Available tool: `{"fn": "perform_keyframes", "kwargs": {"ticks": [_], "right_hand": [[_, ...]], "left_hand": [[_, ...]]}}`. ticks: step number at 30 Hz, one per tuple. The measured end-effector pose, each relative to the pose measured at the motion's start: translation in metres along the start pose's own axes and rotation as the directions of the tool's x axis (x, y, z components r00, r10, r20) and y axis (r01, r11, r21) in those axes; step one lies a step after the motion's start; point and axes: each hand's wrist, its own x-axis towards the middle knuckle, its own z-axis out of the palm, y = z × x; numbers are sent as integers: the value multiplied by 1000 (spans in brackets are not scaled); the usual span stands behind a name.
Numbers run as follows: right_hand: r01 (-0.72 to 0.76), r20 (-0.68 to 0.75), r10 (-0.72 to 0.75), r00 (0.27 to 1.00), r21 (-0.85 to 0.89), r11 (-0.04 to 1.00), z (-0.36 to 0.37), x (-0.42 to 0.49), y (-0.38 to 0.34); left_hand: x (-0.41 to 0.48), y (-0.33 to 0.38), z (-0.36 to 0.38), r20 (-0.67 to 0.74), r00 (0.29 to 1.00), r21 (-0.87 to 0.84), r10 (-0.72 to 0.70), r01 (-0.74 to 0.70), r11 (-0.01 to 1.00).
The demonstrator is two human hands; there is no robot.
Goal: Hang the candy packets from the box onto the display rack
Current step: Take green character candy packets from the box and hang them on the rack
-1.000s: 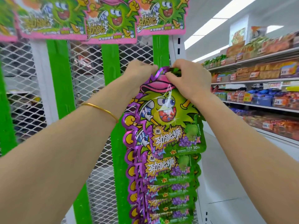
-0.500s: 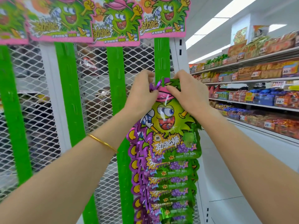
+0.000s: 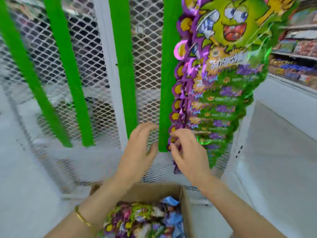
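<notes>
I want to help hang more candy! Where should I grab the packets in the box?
Pinch the candy packets by an edge on top of the pile, reaching straight down from above: the cardboard box is open at the top and its walls block the sides. The packets lie flat and jumbled, so an edge probably lifts easiest.

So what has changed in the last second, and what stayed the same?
Both hands let go of the top of the candy strip and moved down: the left hand is open before the rack, the right hand at the strip's lower end, contact unclear. The strip stays hanging.
</notes>
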Motion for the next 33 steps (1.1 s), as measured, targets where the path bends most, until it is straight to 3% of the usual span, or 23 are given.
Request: {"fn": "perform_keyframes", "kwargs": {"ticks": [4,9,11,15,17,18,21,23,25,27,29,30,31,32,33], "right_hand": [[-194,360,161,919,58,979,83,-81,19],[-347,604,311,733,-61,936,160,-148,32],[-307,720,293,629,-116,945,191,-163,36],[-170,909,227,348,-177,969,241,-181,39],[-104,927,243,286,-222,969,253,-190,42],[-44,923,235,304,-233,971,256,-194,43],[144,877,152,455,-241,960,256,-199,46],[157,838,150,524,-268,950,250,-196,45],[80,762,193,618,-306,949,239,-190,46],[18,647,167,744,-270,963,221,-180,45],[28,517,74,853,-186,982,200,-169,33],[60,470,19,883,-152,987,188,-164,24],[108,450,-41,892,-124,986,178,-159,14],[171,441,-110,891,-101,980,169,-155,7],[210,466,-153,872,-72,975,158,-151,0]], "left_hand": [[-86,-57,14,219,936,-5,-277,284,959],[-141,-103,17,409,768,157,-492,472,868],[-152,-115,16,431,734,179,-524,500,847],[-164,-131,12,465,678,205,-569,542,815],[-164,-134,12,470,645,198,-603,589,784],[-162,-135,12,470,628,191,-620,614,766],[-161,-136,16,483,577,187,-658,666,722],[-161,-138,19,490,534,199,-689,701,685],[-162,-138,23,508,444,196,-738,775,601],[-163,-132,28,555,247,160,-795,906,393],[-160,-123,33,672,4,3,-740,1000,7],[-157,-118,36,737,-29,-111,-675,980,-163],[-154,-114,39,779,-5,-215,-628,937,-274],[-150,-107,40,780,46,-307,-625,897,-318],[-147,-104,43,750,104,-368,-654,886,-281]]}}
